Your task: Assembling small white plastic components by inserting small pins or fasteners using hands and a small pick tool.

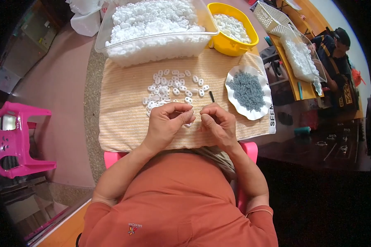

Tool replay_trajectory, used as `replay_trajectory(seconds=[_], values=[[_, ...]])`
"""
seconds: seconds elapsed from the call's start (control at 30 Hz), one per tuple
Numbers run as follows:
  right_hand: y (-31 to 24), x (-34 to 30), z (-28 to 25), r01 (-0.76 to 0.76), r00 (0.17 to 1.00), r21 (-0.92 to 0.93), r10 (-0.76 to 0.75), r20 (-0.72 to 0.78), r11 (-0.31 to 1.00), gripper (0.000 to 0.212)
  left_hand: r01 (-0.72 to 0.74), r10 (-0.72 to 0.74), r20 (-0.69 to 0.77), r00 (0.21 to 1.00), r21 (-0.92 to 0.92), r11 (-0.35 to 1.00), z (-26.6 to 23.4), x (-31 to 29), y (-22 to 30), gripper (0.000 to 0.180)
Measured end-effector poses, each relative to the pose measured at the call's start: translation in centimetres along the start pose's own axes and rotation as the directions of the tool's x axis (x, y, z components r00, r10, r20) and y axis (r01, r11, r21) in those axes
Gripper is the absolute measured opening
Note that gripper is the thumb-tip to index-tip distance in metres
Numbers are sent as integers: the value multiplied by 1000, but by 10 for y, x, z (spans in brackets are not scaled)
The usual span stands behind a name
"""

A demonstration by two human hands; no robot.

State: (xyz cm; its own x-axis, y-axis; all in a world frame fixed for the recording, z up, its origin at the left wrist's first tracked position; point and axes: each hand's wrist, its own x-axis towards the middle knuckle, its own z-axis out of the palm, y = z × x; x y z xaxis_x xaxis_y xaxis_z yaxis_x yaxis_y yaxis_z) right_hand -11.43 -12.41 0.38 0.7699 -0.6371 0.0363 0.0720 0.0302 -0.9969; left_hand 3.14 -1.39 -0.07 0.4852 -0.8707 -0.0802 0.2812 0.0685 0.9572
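My left hand [169, 122] is closed in a pinch over the towel-covered table, thumb against fingers. A bit of white [188, 124] shows just below its fingertips; whether it is held or lies on the cloth I cannot tell. Close beside it, my right hand [219, 123] is also pinched, its fingertips turned toward the left ones. What it grips is hidden. A short black stick [211, 96] shows just beyond its knuckles, perhaps lying on the cloth. Beyond both hands lies a loose spread of small white oval pieces [176, 91], each with two holes.
A scalloped white dish [231, 97] of small grey pieces [246, 91] sits at right. Along the far edge stand a large clear bin [152, 52] heaped with white pieces and a yellow tub [231, 50]. A pink stool [24, 142] is at left; another person [338, 53] sits far right.
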Motion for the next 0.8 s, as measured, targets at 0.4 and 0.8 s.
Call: replay_trajectory(seconds=[0.4, 0.8], values=[[3, 3, -5, -45, 999, 18, 45, -2, 999, 7, 132, -126, 46, 991, -153, 979, 0, -1, -1, 14], [20, 5, -12, 30, 1000, -278, -30, 3, 960, 7, 223, -199, 112, 974, -283, 933, 1, -6, 1, 12]])
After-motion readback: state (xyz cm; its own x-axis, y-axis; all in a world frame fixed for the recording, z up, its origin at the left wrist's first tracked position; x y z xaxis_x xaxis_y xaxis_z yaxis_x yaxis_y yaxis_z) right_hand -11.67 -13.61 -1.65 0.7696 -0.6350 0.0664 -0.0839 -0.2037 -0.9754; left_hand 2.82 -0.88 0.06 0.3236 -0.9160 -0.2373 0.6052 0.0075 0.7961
